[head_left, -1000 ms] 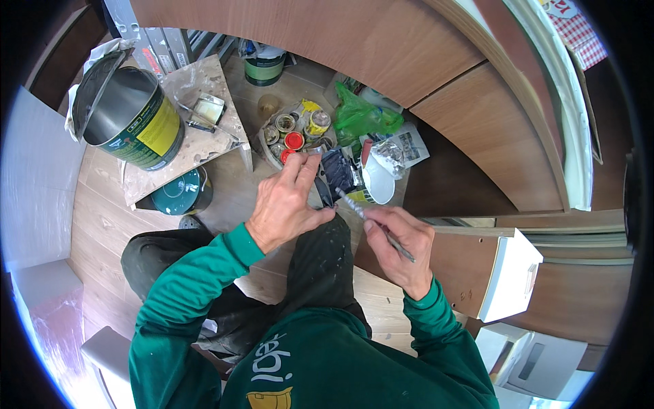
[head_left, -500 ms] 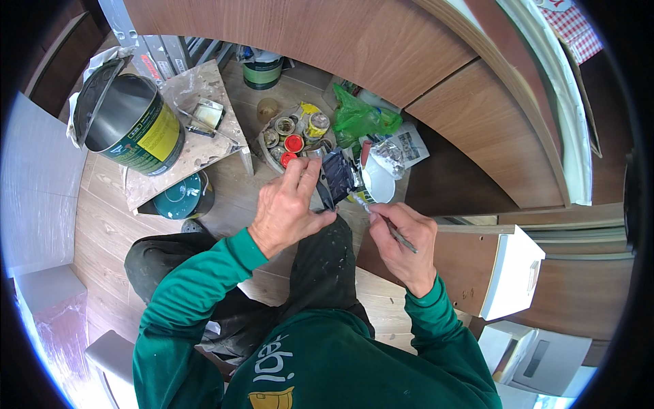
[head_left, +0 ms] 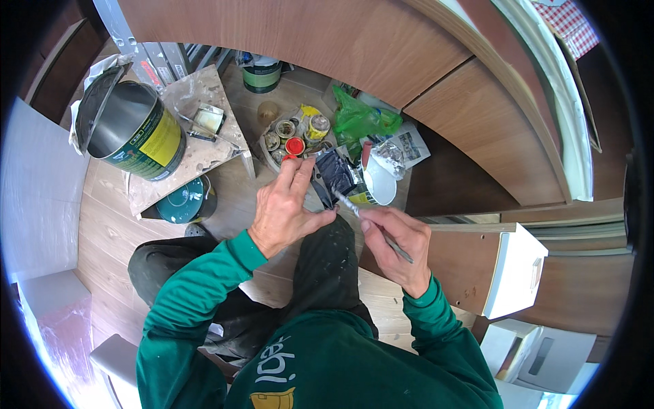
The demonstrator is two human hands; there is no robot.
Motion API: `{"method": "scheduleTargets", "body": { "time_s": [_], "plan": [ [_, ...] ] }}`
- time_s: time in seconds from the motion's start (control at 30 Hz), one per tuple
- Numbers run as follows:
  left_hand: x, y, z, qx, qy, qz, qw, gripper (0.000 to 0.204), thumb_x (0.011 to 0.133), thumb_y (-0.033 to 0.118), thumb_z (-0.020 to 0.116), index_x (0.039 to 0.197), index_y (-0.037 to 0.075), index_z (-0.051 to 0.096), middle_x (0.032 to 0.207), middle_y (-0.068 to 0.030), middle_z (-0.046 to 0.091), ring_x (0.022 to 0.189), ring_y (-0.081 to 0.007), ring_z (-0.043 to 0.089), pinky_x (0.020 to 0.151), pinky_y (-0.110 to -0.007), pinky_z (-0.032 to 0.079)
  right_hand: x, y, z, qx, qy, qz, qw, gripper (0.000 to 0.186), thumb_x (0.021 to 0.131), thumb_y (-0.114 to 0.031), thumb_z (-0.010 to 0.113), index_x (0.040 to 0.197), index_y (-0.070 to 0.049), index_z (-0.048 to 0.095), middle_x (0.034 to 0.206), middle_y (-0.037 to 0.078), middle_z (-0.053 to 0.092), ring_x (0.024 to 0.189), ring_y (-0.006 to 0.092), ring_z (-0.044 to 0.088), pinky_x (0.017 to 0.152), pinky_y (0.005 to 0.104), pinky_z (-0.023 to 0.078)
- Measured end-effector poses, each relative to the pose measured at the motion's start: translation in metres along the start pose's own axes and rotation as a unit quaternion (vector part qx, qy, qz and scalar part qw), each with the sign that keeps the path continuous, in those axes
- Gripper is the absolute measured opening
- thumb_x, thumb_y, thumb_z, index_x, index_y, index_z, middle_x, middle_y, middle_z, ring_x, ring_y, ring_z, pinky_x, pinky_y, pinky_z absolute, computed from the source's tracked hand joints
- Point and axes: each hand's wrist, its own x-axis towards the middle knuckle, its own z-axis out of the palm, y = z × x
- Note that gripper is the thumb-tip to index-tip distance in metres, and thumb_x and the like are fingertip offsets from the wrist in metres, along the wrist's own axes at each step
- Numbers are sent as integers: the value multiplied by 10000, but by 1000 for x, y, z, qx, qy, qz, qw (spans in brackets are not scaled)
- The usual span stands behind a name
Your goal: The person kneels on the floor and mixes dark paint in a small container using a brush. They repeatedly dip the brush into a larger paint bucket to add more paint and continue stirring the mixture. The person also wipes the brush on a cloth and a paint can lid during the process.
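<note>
My left hand grips the near side of a small dark, flat-sided piece, thumb below and fingers above. The piece is glossy black in places; its exact kind I cannot make out. Pinched in my right hand is a thin paintbrush, its whitish front end pointing up and left. The brush tip lies at the lower edge of the dark piece, seemingly touching it. Just beyond the piece stand a white tub and several small open cans, one with a red top.
At left, a large open paint can stands on a spattered board, with a teal-lidded bucket below. A green plastic bag lies against the wooden panel. A white-fronted drawer juts out at right.
My right hand has moved slightly left, bringing the brush tip from the piece's right side to its lower edge. My left hand keeps its hold, almost unmoved.
</note>
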Motion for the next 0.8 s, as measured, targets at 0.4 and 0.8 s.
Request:
{"method": "scheduleTargets", "body": {
  "time_s": [0.4, 0.8],
  "plan": [
    [1, 2, -2, -9, 9, -3, 1000, 888, 598, 296, 971, 1362, 14, 615, 1190, -130, 631, 986, -321, 714, 779, -415, 620, -1, 16, 1, 36, 25, 53, 998, 148, 924, 22, 697, 1050, 21, 775, 885, 110, 770, 755, 155, 721, 695, 281, 551],
    [3, 2, 1, -20, 24, 28, 999, 895, 573, 272, 987, 1352, 13, 629, 1183, -137, 647, 918, -300, 713, 732, -387, 610, -2, 28, 4, 84, 21, 27, 996, 150, 932, 5, 691, 1055, 32, 773, 913, 115, 784, 793, 150, 739, 729, 282, 566]
  ]
}}
